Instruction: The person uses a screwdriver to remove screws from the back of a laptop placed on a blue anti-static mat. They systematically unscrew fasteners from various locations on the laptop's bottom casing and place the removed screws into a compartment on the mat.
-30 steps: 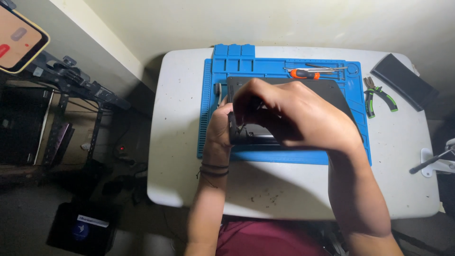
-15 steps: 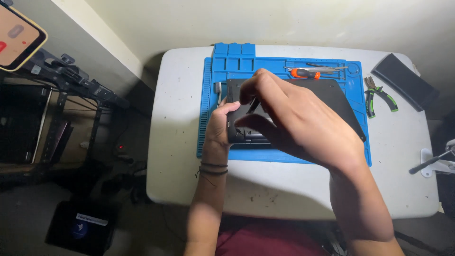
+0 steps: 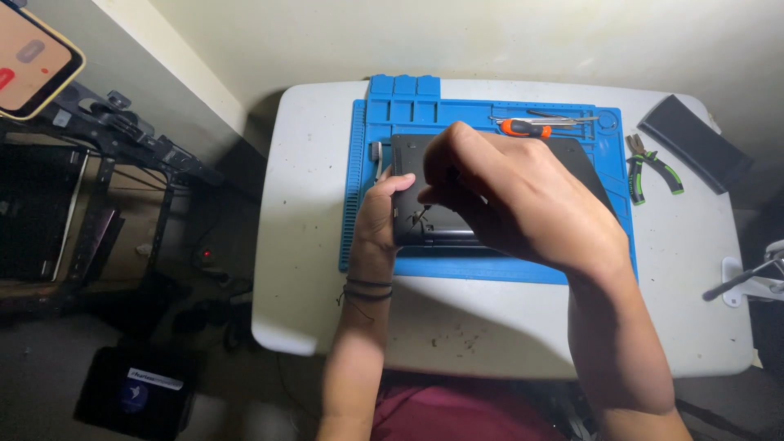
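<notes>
A small white rounded table (image 3: pixel 506 327) stands against a pale wall, and a blue silicone repair mat (image 3: pixel 359 204) covers its far half. At the mat's centre lies a flat black slab-shaped device (image 3: pixel 408 147), back side up. The left hand (image 3: pixel 380 220) braces the device's nine o'clock edge, thumb and fingers closed on the casing. The right hand (image 3: pixel 514 196) lies over its middle with fingers curled down at the casing; whether it pinches anything cannot be told. The work looks to be at the stage of working the back of the device, and the next move likely calls for a steady left hold while the right fingers act with fine force. An orange-handled screwdriver (image 3: pixel 527 128) lies at twelve o'clock on the mat, green-handled pliers (image 3: pixel 649 167) at three o'clock just off it, and a black rectangular case (image 3: pixel 694 143) near the far right corner. Bare tabletop toward six o'clock leaves room; the table's left edge drops to a dark floor.
</notes>
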